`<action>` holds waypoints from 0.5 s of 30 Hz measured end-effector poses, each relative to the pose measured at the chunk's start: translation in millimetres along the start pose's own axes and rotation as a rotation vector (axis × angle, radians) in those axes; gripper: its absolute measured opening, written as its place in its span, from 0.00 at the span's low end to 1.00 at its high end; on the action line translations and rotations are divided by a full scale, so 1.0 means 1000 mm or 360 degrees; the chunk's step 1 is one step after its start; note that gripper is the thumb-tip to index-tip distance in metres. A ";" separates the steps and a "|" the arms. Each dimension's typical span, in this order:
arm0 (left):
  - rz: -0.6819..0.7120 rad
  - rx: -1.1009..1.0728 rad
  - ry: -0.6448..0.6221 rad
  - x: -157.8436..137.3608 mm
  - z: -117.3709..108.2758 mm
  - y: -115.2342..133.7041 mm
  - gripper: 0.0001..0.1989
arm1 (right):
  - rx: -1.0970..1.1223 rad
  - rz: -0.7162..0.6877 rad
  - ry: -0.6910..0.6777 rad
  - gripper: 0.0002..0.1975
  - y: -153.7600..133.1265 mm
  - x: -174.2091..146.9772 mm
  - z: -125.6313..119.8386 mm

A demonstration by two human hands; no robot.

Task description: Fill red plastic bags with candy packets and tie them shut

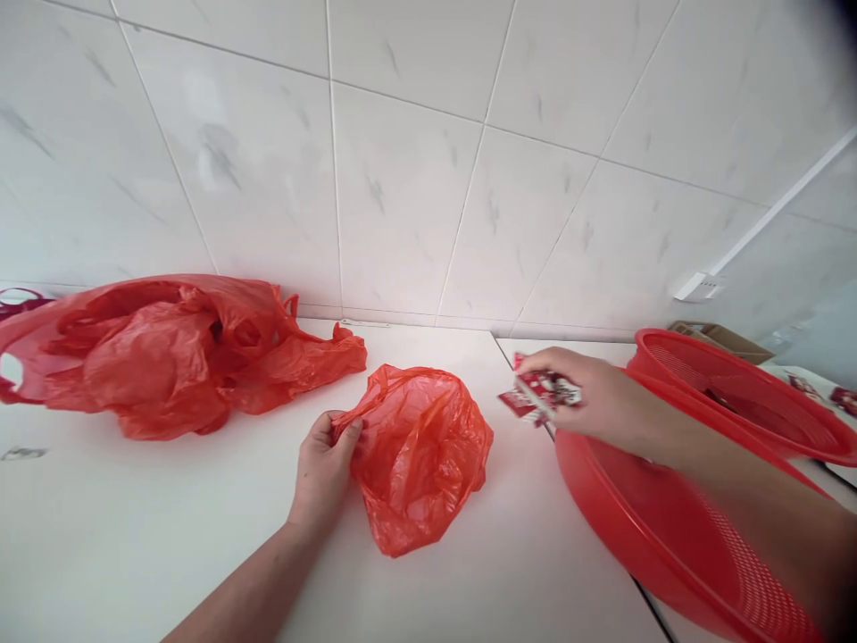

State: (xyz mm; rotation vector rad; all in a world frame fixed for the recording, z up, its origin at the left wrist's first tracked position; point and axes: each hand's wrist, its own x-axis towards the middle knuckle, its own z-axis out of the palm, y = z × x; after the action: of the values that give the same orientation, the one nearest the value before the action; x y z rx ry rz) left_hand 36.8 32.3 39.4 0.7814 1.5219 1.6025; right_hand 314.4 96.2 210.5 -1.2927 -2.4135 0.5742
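Note:
My left hand (328, 464) pinches the left edge of a thin red plastic bag (428, 455), whose mouth gapes upward on the white table. Up and to the right of the bag, my right hand (562, 384) is closed around several small dark red and white printed packets (539, 393). The packets are slightly blurred and their print cannot be read. Under my right forearm stands a large red plastic basket (603, 500) with a perforated wall; the arm hides part of it.
A heap of crumpled red plastic bags (167, 357) lies at the left against the tiled wall (402, 179). Another red basket (736, 384) stands at the right, with a cardboard box (719, 339) behind it. A small scrap (25, 454) lies on the white table (167, 527).

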 end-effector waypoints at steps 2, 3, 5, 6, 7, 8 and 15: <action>0.0016 -0.0004 -0.0009 0.000 0.000 -0.001 0.15 | -0.0085 -0.0228 -0.0147 0.19 -0.017 0.017 0.021; 0.0024 -0.0007 -0.0018 -0.001 -0.001 -0.001 0.15 | -0.0147 -0.0304 -0.0220 0.21 -0.023 0.024 0.032; 0.0035 -0.0020 -0.0023 -0.001 -0.001 -0.002 0.15 | -0.0228 -0.0386 -0.0353 0.26 -0.033 0.035 0.050; 0.0037 -0.0033 -0.0019 -0.001 -0.001 -0.002 0.15 | -0.0239 -0.0405 -0.0402 0.30 -0.036 0.038 0.054; 0.0036 -0.0049 -0.0016 -0.001 -0.001 -0.002 0.15 | -0.0237 -0.0410 -0.0419 0.32 -0.037 0.040 0.056; 0.0029 -0.0066 -0.0017 -0.001 -0.001 -0.001 0.16 | -0.0224 -0.0402 -0.0404 0.34 -0.037 0.040 0.054; -0.0043 -0.0117 -0.0004 0.001 0.000 0.001 0.18 | -0.0412 0.0254 0.0222 0.17 0.044 0.018 -0.005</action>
State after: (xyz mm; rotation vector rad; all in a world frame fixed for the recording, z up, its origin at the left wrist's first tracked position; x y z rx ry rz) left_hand 36.1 32.9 40.2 0.7193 1.4571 1.6276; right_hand 338.4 134.2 195.3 -1.5850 -2.3407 0.2061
